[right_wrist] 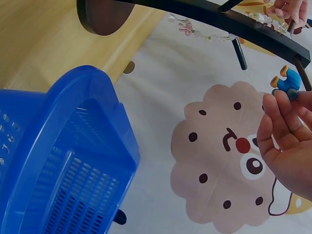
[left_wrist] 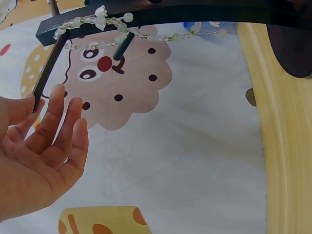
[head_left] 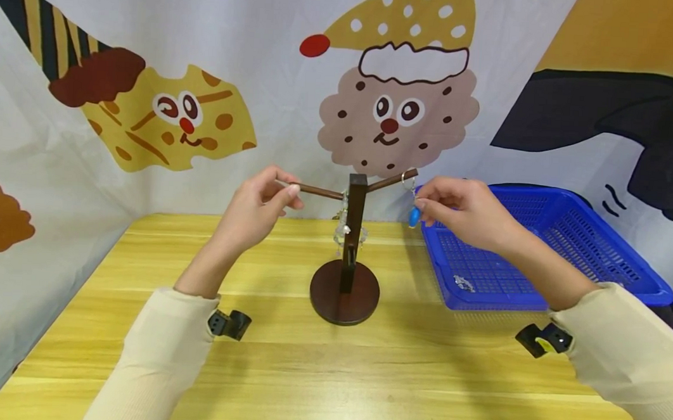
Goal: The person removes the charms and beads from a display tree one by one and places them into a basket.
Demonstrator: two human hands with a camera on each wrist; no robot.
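A dark wooden jewelry stand with a round base stands upright on the table. My left hand pinches the outer end of its upper left rod between thumb and finger; the other fingers are spread in the left wrist view. My right hand holds a keychain with a blue charm, which shows orange ends in the right wrist view. The keychain's metal ring is at the tip of the upper right rod. Beaded bracelets hang close to the post.
Behind my right forearm sits a blue plastic basket, with a small silvery beaded piece in it. A wooden table lies beneath everything. A cartoon-printed cloth hangs behind the stand.
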